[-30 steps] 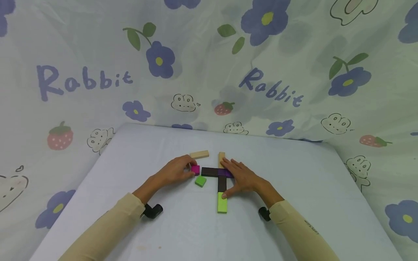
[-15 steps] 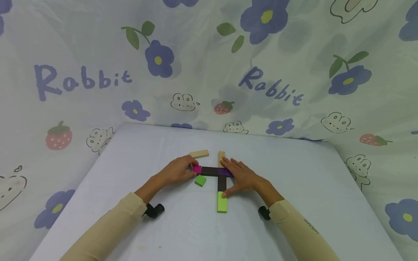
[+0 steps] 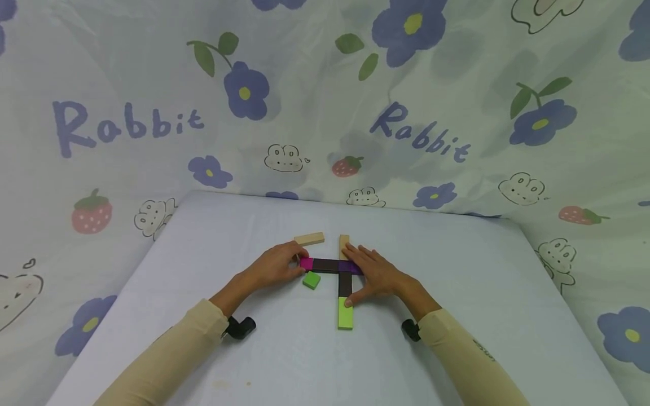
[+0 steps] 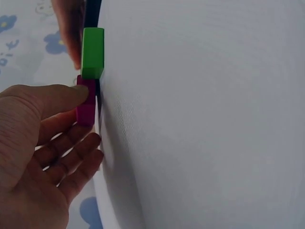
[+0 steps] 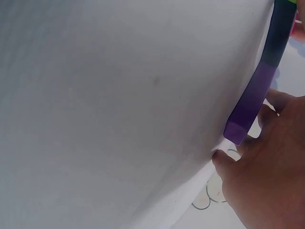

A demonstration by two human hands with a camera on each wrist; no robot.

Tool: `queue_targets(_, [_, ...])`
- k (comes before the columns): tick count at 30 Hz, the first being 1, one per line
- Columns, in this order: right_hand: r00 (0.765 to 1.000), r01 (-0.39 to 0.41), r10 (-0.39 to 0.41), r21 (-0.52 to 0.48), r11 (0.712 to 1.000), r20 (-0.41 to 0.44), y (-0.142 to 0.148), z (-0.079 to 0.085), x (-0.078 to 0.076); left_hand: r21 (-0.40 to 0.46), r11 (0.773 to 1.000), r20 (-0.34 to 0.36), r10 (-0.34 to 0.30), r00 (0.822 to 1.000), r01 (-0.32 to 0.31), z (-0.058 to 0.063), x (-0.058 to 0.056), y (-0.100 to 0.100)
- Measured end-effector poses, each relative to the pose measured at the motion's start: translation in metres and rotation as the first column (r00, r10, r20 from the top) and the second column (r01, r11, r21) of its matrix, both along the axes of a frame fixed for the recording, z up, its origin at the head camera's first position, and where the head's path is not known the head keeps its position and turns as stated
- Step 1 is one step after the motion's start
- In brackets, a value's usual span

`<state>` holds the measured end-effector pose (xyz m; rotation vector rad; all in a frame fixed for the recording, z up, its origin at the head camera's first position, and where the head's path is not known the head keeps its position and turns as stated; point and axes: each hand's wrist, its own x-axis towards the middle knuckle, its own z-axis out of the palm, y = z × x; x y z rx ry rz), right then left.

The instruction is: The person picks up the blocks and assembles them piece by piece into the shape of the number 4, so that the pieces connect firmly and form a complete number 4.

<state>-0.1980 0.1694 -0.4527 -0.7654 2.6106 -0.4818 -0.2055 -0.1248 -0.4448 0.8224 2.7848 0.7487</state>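
My left hand (image 3: pixel 271 265) pinches a small magenta block (image 3: pixel 307 263) between thumb and fingers, at the left end of a dark block (image 3: pixel 326 265). In the left wrist view the thumb presses on the magenta block (image 4: pixel 86 113). That dark block meets a purple block (image 3: pixel 349 267), which runs under my right hand (image 3: pixel 378 276). The right hand lies with fingers spread: fingertips at a pale wooden block (image 3: pixel 344 243), thumb on a lime green block (image 3: pixel 345 317). A second dark block (image 3: pixel 345 285) joins purple to lime. Part of the purple block is hidden by the palm.
A small green block (image 3: pixel 311 280) lies loose just below the magenta one. Another pale wooden block (image 3: pixel 310 239) lies slanted beyond the left fingers. The white table (image 3: pixel 284 361) ends at the back against a curtain (image 3: pixel 315 101) printed with flowers and rabbits.
My left hand has slid the magenta block to the right, closing the gap to the dark block. Over the last half second, both hands have held nearly still.
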Motion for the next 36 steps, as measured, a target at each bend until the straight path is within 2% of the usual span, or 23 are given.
queue_targets(17, [1.0, 0.008, -0.008, -0.001, 1.0, 0.004, -0.0007, -0.0007, -0.0005, -0.021, 1.0, 0.001, 0.01, 1.0, -0.01, -0.0022, -0.0005, 0.0005])
queue_targets(27, [1.0, 0.001, -0.001, 0.004, 1.0, 0.002, -0.0012, -0.0015, 0.0007, -0.013, 1.0, 0.014, -0.012, 1.0, 0.012, -0.0027, -0.0006, -0.0019])
queue_targets(36, [1.0, -0.001, 0.001, 0.0, 1.0, -0.004, -0.001, -0.0002, 0.0016, 0.042, 0.997, 0.023, -0.062, 0.998, 0.061, -0.0013, -0.002, -0.008])
